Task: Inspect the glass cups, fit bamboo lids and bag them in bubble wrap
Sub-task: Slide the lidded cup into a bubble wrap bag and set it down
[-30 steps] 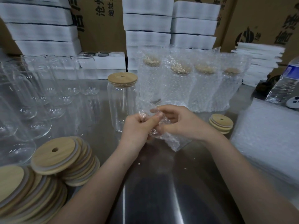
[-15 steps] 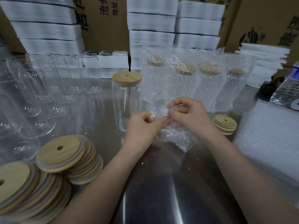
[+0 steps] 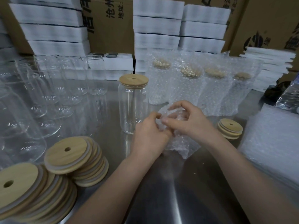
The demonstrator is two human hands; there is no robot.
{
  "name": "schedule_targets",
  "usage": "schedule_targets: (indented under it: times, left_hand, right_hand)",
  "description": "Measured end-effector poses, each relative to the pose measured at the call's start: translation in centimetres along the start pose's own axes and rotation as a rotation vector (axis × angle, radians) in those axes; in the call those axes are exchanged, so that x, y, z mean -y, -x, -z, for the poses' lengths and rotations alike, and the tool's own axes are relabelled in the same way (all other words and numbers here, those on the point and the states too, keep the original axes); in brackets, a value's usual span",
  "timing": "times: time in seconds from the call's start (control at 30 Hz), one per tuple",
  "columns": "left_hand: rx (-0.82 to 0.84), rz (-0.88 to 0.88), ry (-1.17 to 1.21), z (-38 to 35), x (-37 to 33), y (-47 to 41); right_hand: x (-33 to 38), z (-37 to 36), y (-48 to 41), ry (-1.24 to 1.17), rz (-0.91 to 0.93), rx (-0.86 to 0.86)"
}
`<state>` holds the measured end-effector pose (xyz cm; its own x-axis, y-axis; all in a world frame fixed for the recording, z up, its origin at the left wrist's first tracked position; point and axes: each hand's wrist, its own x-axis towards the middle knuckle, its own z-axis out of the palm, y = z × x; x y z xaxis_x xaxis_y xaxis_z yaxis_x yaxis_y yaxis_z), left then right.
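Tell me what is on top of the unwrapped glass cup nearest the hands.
A bamboo lid with a small hole caps the glass cup. The cup's rim is hidden under it.

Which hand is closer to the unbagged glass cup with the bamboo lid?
Left. The left hand is just beside the lidded cup near its base, pinching the bubble wrap bag; the right hand grips the same bag farther right, beyond the left hand.
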<state>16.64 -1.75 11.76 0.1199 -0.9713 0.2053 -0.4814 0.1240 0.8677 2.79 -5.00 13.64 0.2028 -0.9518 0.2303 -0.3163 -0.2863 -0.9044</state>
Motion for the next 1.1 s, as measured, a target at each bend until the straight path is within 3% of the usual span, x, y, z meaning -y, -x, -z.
schedule_targets:
  times: [0.27, 0.5, 0.73, 1.1]
  left_hand:
    - [0.031, -0.01, -0.032, 0.0, -0.1, 0.1]
    - [-0.001, 0.035, -0.008, 0.0, 0.7, -0.4]
    - [-0.019, 0.07, 0.082, -0.1, 0.4, -0.5]
    - [0.077, -0.011, 0.065, -0.4, -0.3, 0.2]
  right_hand:
    - [0.4, -0.2, -0.1, -0.014, -0.05, 0.032]
    - [1.2, 0.1, -0.5, -0.025, -0.123, -0.103]
    - [1.4, -0.2, -0.4, 0.399, 0.036, 0.007]
    - [3.3, -1.5, -0.8, 0.593, -0.011, 0.023]
